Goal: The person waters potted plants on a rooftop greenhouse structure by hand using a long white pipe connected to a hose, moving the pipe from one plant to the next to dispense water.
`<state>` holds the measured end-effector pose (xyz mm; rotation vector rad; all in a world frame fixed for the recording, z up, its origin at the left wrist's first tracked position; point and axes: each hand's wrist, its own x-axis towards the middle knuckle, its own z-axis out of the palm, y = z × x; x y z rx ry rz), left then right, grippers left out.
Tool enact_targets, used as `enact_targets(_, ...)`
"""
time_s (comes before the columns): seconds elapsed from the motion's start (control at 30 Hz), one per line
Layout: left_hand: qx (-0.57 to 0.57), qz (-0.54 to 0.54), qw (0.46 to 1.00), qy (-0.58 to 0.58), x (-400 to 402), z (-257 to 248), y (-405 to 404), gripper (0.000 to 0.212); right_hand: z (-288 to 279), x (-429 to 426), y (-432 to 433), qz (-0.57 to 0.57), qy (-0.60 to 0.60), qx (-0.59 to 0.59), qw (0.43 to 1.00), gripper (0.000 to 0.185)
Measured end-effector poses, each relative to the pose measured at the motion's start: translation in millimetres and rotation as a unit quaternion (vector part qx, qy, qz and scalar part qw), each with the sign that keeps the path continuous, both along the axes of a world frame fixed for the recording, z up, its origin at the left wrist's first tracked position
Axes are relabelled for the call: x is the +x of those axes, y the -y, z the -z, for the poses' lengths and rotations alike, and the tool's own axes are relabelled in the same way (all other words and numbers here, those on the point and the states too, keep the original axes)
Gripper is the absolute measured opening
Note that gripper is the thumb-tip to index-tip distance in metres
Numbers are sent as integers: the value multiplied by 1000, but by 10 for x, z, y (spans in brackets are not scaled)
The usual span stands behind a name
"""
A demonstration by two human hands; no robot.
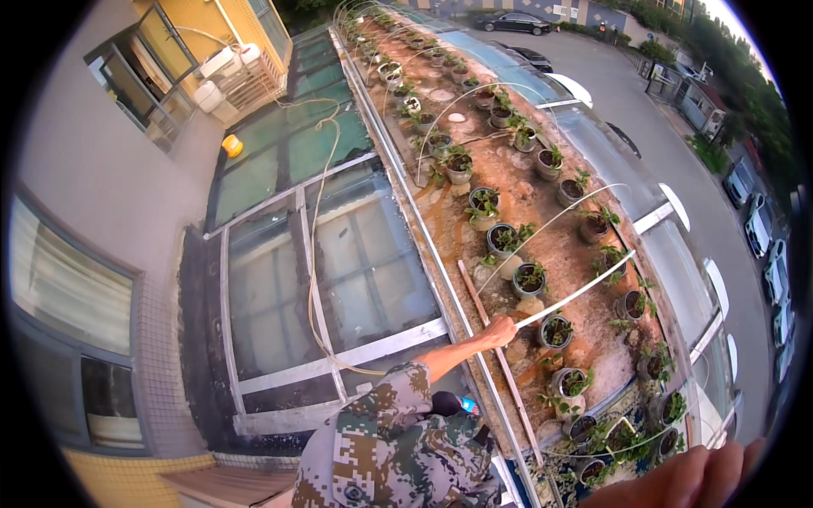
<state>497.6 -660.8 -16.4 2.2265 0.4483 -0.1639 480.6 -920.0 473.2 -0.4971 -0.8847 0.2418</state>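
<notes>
My left hand (498, 333) is closed around the near end of a slim white rod (575, 291). The rod slants out over two rows of potted plants, its far tip close to the outer row. Just beyond my fist stands a potted plant (556, 331) in a round grey pot. A long narrow wooden strip (498, 355) passes under my wrist. At the lower right corner, very near the camera, the fingers of my right hand (689, 476) show. Its palm and anything it may hold are cut off by the picture's edge.
A metal rail (438, 254) runs along the stained ledge (463, 244). Thin white hoops (552, 225) arch over the pots. Left lies a framed glass roof (362, 260) crossed by a pale hose (312, 254), with a yellow bucket (232, 145) farther off. Parked cars (748, 206) stand below.
</notes>
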Motion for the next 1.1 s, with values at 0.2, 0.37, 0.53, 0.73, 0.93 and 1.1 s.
enact_targets(0.2, -31, -14, 999, 7, -124, -4, -121, 37, 36, -31, -111, -22, 14, 1, 1000, 36)
enact_targets(0.37, -51, -34, 998, 5, 73, -53, -35, 33, 26, -59, 50, 10, 27, 2, 1000, 28)
enact_targets(0.53, -99, -81, 990, 64, -171, 599, -89, 26, -237, -127, 279, 12, 109, 6, 994, 20)
enact_targets(0.73, -64, -64, 993, 72, -149, 391, -336, 34, -346, -466, 658, 114, 136, -18, 984, 13)
enact_targets(0.93, -136, -81, 987, -6, -218, 271, -384, 36, 902, -824, 912, 423, -84, -197, 880, 11)
enact_targets(1.1, -177, -80, 980, -45, -201, 104, -297, 37, 2406, -1547, 1255, 450, -385, -363, 720, 12)
